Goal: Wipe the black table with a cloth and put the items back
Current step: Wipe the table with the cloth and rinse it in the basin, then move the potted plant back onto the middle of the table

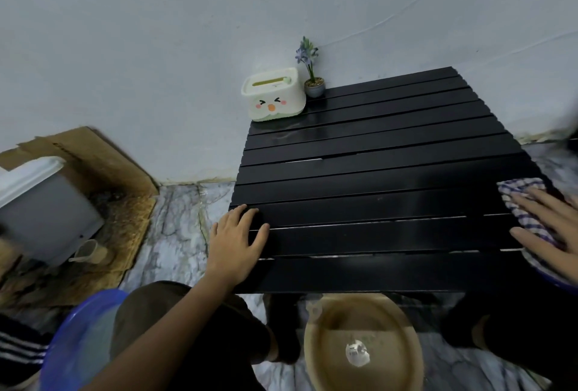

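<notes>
A low black slatted table (375, 171) stands against the pale wall. My left hand (236, 239) rests flat on its near left corner, fingers straight. At the table's right edge my right hand (553, 221) presses flat on a blue-and-white checked cloth (519, 200). A cream tissue box with a cartoon face (273, 95) sits at the far left corner. Beside it stands a small potted purple flower (311, 73).
A tan basin (362, 343) with water sits on the marble floor below the table's near edge. A blue basin (78, 340) is at lower left. A white box (40, 206) and a beige cup (89, 251) lie on cardboard at left.
</notes>
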